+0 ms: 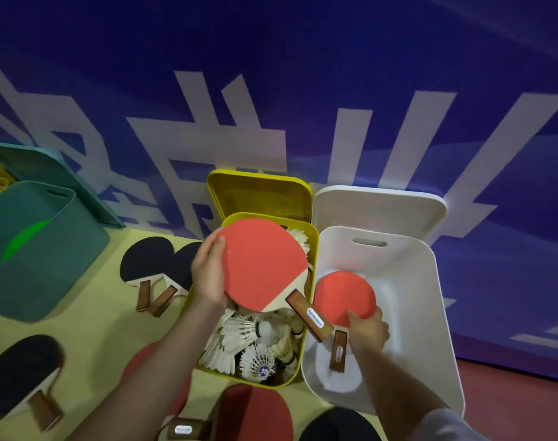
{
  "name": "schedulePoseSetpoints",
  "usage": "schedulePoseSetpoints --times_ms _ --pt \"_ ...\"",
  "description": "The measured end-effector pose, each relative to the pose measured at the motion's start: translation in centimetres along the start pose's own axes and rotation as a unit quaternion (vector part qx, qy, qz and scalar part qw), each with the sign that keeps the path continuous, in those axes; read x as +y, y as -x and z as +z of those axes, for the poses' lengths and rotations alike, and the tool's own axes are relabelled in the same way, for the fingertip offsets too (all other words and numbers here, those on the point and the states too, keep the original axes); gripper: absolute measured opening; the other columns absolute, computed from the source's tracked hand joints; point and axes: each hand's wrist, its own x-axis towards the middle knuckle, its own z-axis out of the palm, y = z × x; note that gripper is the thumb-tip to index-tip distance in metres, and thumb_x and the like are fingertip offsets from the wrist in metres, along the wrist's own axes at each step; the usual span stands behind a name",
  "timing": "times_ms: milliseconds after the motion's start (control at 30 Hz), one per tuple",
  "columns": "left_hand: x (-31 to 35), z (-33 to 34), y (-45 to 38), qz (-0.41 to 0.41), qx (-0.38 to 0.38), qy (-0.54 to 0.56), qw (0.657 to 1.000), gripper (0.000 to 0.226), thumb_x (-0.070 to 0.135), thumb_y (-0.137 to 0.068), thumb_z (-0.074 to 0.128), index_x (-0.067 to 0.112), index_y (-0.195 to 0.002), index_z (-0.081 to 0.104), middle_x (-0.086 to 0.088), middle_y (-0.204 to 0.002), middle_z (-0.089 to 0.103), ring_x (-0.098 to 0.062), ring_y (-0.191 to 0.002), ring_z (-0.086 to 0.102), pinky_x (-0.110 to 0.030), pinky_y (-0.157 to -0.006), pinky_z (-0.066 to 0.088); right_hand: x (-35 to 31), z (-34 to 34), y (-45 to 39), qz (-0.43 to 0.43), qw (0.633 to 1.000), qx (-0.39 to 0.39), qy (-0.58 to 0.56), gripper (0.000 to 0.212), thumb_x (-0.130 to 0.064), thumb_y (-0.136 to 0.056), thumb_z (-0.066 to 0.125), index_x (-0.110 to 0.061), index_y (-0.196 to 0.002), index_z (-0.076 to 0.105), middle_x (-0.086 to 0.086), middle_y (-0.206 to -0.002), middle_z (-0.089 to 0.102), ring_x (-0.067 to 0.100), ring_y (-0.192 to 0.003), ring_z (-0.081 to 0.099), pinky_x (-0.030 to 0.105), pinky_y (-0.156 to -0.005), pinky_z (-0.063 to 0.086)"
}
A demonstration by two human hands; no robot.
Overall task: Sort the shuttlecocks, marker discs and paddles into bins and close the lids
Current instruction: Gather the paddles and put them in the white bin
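Mid-sort, a person's left hand grips a red-faced paddle by the edge of its blade, thumb on the rubber, holding it above the yellow bin full of shuttlecocks; the handle points down toward the white bin beside it. The right hand reaches into that white bin and grasps a second red paddle where blade meets handle, the paddle lying low against the bin's floor. Paddles like these look light, flat and stiff, with grippy rubber faces, so a pinch at the blade edge or the wooden handle should hold well; the feathered shuttlecocks look fragile by comparison. Both bins stand open, their lids tipped back against a blue banner with white lettering. To the left, a teal bin holds something green. More paddles, black-faced and red-faced, lie scattered on the pale yellow mat, which borders a red floor at right.
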Motion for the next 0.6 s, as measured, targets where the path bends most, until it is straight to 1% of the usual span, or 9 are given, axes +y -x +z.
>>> schedulePoseSetpoints --times_ms 100,200,233,300,367,400,433,500,600 --pt "-0.3 1.0 0.5 0.006 -0.034 -0.01 0.999 0.022 0.028 -0.098 0.049 0.031 -0.115 0.064 0.001 -0.119 0.065 -0.021 -0.108 0.061 -0.044 -0.088 0.052 -0.5 -0.5 0.0 0.013 0.995 -0.003 0.098 0.063 -0.044 -0.079 0.063 -0.017 -0.131 0.04 0.02 -0.123 0.042 0.037 -0.119 0.038 0.051 -0.096 0.04" --pt "-0.1 2.0 1.0 0.006 -0.076 -0.019 0.997 0.026 0.03 -0.098 0.05 0.029 -0.12 0.062 -0.002 -0.122 0.064 -0.022 -0.109 0.062 -0.046 -0.092 0.051 -3.2 -2.3 0.3 0.07 0.992 -0.006 0.101 0.057 -0.031 -0.077 0.06 -0.014 -0.128 0.042 0.019 -0.131 0.035 0.035 -0.124 0.034 0.048 -0.099 0.037" --pt "0.2 2.4 1.2 0.009 -0.088 -0.019 0.996 0.025 0.03 -0.098 0.05 0.028 -0.12 0.062 -0.002 -0.121 0.065 -0.022 -0.108 0.062 -0.044 -0.09 0.052 -4.3 -3.0 0.5 0.076 0.995 -0.001 0.071 0.055 -0.03 -0.08 0.058 -0.012 -0.13 0.042 0.019 -0.133 0.037 0.036 -0.125 0.036 0.047 -0.1 0.037" --pt "0.7 3.2 1.7 0.018 -0.106 -0.017 0.994 0.024 0.027 -0.097 0.051 0.026 -0.118 0.063 -0.002 -0.118 0.066 -0.022 -0.105 0.063 -0.037 -0.082 0.052 -6.8 -4.8 1.8 0.021 0.998 -0.014 -0.064 0.053 -0.035 -0.088 0.055 -0.013 -0.134 0.044 0.018 -0.131 0.049 0.035 -0.12 0.047 0.047 -0.1 0.042" --pt "1.1 4.0 2.2 0.024 -0.133 -0.019 0.991 0.025 0.024 -0.097 0.052 0.025 -0.118 0.064 0.0 -0.116 0.066 -0.019 -0.102 0.063 -0.032 -0.075 0.051 -9.0 -6.9 4.8 -0.052 0.962 -0.095 -0.251 0.034 -0.034 -0.093 0.053 -0.016 -0.121 0.056 0.01 -0.107 0.065 0.027 -0.097 0.061 0.041 -0.086 0.051" --pt "1.1 4.3 2.5 0.025 -0.152 -0.025 0.988 0.025 0.024 -0.097 0.053 0.025 -0.119 0.064 0.0 -0.116 0.067 -0.018 -0.101 0.063 -0.031 -0.074 0.05 -10.0 -8.2 6.9 -0.09 0.938 -0.14 -0.304 0.024 -0.032 -0.095 0.05 -0.019 -0.112 0.06 0.005 -0.095 0.068 0.023 -0.086 0.063 0.035 -0.075 0.052" --pt "1.1 4.6 2.8 0.025 -0.173 -0.033 0.984 0.024 0.025 -0.096 0.053 0.027 -0.117 0.065 0.0 -0.117 0.067 -0.018 -0.101 0.064 -0.031 -0.075 0.051 -10.9 -9.4 8.7 -0.134 0.925 -0.168 -0.313 0.024 -0.033 -0.097 0.046 -0.021 -0.111 0.062 0.001 -0.093 0.068 0.019 -0.084 0.064 0.029 -0.07 0.051" --pt "1.2 5.0 3.5 0.023 -0.208 -0.039 0.977 0.022 0.025 -0.096 0.053 0.03 -0.113 0.066 0.0 -0.117 0.067 -0.019 -0.102 0.064 -0.032 -0.078 0.051 -12.0 -11.2 11.5 -0.198 0.916 -0.169 -0.306 0.032 -0.038 -0.099 0.038 -0.03 -0.118 0.063 -0.006 -0.108 0.067 0.011 -0.098 0.063 0.026 -0.077 0.051" --pt "1.2 5.5 4.2 0.048 -0.238 -0.052 0.969 0.02 0.025 -0.097 0.051 0.032 -0.109 0.066 0.001 -0.114 0.067 -0.018 -0.103 0.063 -0.032 -0.079 0.051 -11.9 -12.9 13.9 -0.235 0.906 -0.129 -0.327 0.037 -0.049 -0.098 0.036 -0.037 -0.125 0.059 -0.008 -0.128 0.058 0.011 -0.116 0.056 0.036 -0.101 0.045"
